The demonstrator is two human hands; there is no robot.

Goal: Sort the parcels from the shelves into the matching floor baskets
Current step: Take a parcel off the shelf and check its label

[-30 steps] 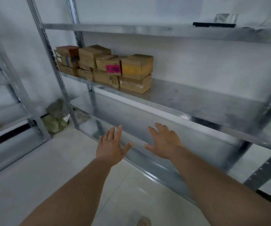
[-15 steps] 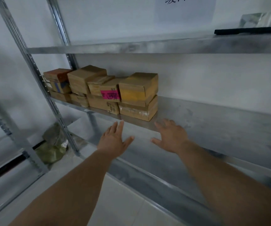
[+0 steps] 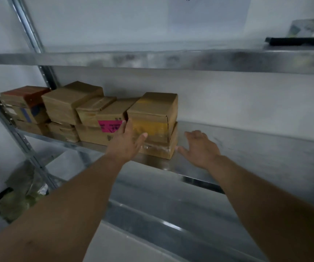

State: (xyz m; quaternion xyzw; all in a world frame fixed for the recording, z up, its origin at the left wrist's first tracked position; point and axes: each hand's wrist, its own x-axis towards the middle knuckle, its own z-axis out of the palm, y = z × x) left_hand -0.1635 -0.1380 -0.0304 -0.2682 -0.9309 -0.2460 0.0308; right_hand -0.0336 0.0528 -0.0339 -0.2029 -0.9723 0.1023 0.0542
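The left hand [image 3: 126, 143] and right hand [image 3: 199, 148] have risen, fingers spread and empty, with the yellow-taped parcel [image 3: 153, 112] between them; a grasp looks imminent.

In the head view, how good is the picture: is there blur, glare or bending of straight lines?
Head view: the light is dim and bluish; the upper shelf edge is smeared by blur; the left post leans from wide-angle distortion; the pink label is too soft to read; a glare streak lies on the lower shelf rim; the left hand and right hand look fairly sharp.
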